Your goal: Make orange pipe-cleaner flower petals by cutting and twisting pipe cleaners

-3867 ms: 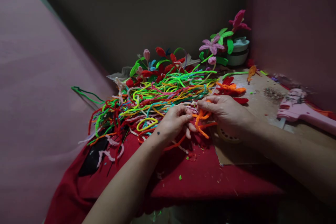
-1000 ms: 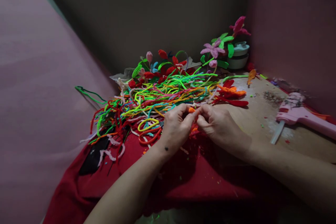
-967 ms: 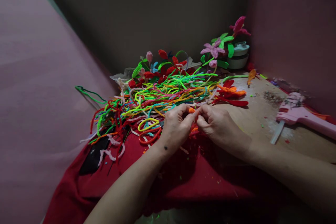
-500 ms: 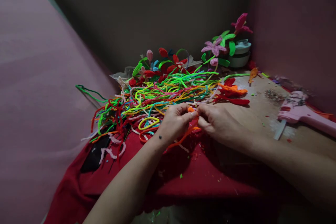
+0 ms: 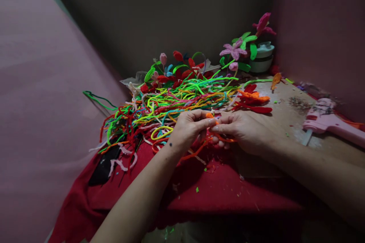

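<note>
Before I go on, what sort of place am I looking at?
Likely a handicraft worktable: a heap of colourful fuzzy stems, fuzzy flowers beyond it, and what looks like a pink glue gun at the right.

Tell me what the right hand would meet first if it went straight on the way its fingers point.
The right hand points left, so beyond the orange fuzzy stem in its grip, it would probably meet the left hand first; depth leaves unclear whether the two hands touch.
</note>
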{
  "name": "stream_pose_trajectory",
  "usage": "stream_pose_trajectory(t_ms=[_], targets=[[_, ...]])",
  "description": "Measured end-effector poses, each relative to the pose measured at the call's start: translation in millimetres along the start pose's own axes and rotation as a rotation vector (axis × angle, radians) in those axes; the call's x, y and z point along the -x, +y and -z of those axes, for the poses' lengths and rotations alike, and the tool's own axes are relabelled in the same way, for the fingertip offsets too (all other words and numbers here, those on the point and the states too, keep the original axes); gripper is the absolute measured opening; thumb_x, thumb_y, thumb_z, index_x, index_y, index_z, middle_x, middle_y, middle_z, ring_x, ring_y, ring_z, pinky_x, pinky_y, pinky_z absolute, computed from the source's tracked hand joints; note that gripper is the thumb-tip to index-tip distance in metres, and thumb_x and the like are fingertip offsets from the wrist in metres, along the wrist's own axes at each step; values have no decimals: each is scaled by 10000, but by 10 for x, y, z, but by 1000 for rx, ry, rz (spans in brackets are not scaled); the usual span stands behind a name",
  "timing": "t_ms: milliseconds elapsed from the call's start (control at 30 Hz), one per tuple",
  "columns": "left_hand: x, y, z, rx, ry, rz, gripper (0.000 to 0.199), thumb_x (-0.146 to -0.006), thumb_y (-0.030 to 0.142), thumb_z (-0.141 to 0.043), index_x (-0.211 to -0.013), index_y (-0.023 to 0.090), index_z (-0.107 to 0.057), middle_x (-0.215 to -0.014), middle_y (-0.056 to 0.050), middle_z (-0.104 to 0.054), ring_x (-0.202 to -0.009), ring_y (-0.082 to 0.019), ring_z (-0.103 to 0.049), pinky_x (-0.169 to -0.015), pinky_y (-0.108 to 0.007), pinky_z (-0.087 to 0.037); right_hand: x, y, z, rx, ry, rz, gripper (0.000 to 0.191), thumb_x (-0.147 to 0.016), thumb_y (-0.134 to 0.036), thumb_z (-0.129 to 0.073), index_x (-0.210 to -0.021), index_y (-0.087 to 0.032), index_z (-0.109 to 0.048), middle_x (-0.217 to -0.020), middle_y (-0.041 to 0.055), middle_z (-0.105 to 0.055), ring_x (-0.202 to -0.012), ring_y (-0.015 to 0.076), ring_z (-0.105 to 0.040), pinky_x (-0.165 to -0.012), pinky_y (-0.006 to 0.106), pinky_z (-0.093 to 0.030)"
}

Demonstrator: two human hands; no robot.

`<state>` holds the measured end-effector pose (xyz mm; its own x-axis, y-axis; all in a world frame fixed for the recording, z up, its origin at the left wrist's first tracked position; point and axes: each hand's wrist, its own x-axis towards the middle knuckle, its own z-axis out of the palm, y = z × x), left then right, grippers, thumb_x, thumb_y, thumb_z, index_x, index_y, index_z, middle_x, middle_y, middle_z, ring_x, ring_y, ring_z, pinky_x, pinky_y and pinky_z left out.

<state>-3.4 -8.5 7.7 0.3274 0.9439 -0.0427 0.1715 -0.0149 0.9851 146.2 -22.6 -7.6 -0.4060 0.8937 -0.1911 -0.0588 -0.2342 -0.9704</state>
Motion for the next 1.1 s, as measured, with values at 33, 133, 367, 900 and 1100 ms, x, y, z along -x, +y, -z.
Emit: stream_pose_trajectory(t_ms=[33,133,367,900,1100], targets=[[7,-10,-29,0,42,-11,168,-656,273,-678,-657,122,-603,-487,46,-515,-381,-33,-396,-382,-166,-289,-10,21,-1,-29,9,-8,138,-698,-191,-590,-576,-127,-577,-478,-1,-555,-394,69,-469,-399,185,-368],[18,-82,-136,19,223,-90,135,-658,233,-666,-609,137,-584,-455,66,-476,-390,-33,-374,-398,-170,-295,-31,90,-10,-81,22,-29,119,-698,-199,-589,-611,-118,-595,-484,8,-576,-373,68,-471,-383,182,-372],[-26,-125,-144,189,174,-11,163,-657,265,-676,-654,133,-581,-525,46,-542,-416,-42,-431,-414,-170,-338,-19,106,-13,-127,75,-55,138,-699,-217,-618,-606,-116,-605,-508,26,-604,-383,74,-496,-383,180,-386],[2,-58,-45,-76,88,13,223,-744,293,-588,-609,148,-486,-417,70,-442,-333,-28,-346,-372,-167,-252,2,77,-14,59,122,61,269,-652,-223,-638,-441,-147,-490,-411,-50,-439,-378,46,-324,-396,210,-237],[45,23,-92,-120,74,31,218,-746,309,-584,-624,144,-512,-420,64,-453,-338,-33,-352,-364,-168,-241,-14,94,10,40,128,90,169,-667,-217,-607,-535,-132,-544,-489,-41,-466,-416,48,-329,-418,214,-237]])
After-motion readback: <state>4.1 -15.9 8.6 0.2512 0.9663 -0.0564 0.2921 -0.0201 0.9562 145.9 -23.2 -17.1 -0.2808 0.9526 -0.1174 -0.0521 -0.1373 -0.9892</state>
